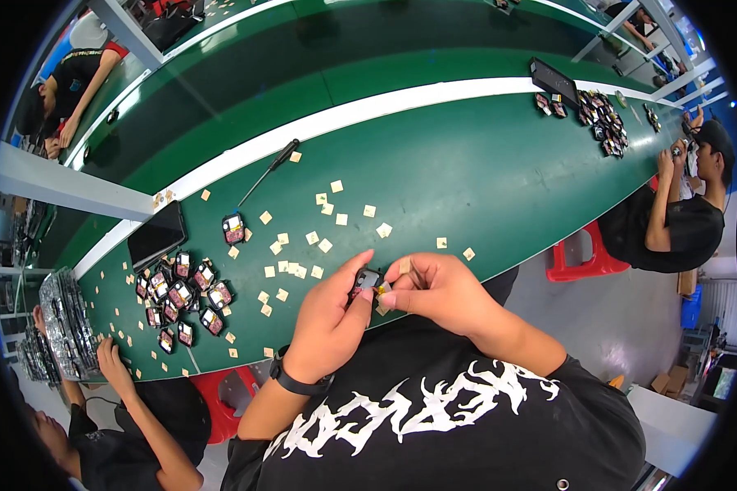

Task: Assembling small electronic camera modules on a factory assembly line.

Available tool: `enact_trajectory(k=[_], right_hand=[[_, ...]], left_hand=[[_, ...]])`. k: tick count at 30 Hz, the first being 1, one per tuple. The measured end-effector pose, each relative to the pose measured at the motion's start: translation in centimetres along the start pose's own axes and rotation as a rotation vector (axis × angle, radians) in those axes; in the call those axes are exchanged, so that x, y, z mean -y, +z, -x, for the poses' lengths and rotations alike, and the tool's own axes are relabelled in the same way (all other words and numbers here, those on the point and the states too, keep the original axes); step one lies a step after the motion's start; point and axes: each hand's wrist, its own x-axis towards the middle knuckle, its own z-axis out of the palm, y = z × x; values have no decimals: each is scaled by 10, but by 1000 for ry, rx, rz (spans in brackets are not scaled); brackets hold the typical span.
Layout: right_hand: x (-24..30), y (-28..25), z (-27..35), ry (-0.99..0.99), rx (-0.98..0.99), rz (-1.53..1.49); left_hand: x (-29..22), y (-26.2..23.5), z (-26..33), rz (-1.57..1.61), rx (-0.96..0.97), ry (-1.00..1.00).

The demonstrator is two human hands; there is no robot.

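Close to my chest, at the table's near edge, my left hand grips a small black electronic device between thumb and fingers. A grey face of the device and a bit of yellow show on it. My right hand is closed at the device's right side, thumb and fingertip pinched at the yellow part. A small cream square piece shows at the right index finger. Exactly what the right fingertips pinch is too small to make out. Many like cream squares lie scattered on the green table beyond my hands.
A pile of similar open devices lies left, beside a black tray. One device sits apart near a screwdriver. Another device pile is far right. Co-workers sit left and right; silvery stacked trays stand at far left.
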Motion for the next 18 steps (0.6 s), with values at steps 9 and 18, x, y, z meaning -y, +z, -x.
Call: enact_trajectory(k=[9, 18], right_hand=[[-1, -5, -4, 161, -6, -211], [0, 11, 5, -235, -165, 291]], left_hand=[[4, 10, -1, -117, -107, 184], [9, 11, -3, -109, -113, 137]])
